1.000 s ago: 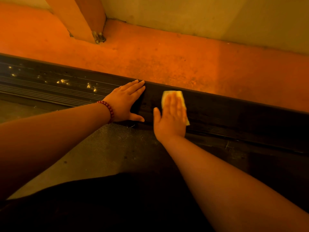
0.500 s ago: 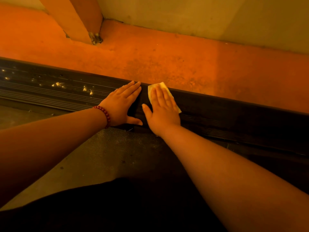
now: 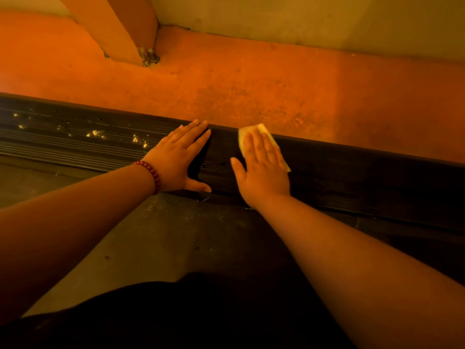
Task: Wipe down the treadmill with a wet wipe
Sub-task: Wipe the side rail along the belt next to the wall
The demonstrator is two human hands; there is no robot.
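Note:
The treadmill's black ribbed side rail point(image 3: 352, 177) runs across the view from left to lower right, with the grey belt point(image 3: 156, 238) in front of it. My right hand point(image 3: 263, 170) lies flat on the rail with straight fingers, pressing a folded pale yellow wet wipe point(image 3: 261, 128) against it; only the wipe's far edge and corners show past my fingers. My left hand point(image 3: 180, 158), with a red bead bracelet at the wrist, rests flat on the rail just to the left, a short gap away. Pale specks of dirt point(image 3: 95, 133) dot the rail further left.
An orange floor point(image 3: 251, 91) lies beyond the rail, ending at a pale wall point(image 3: 302, 21). A slanted orange post point(image 3: 120, 28) meets the floor at the upper left. Dark clothing point(image 3: 176, 316) fills the bottom of the view.
My right hand slid the wipe left toward my left hand, then back right a little. My left hand has stayed planted on the rail.

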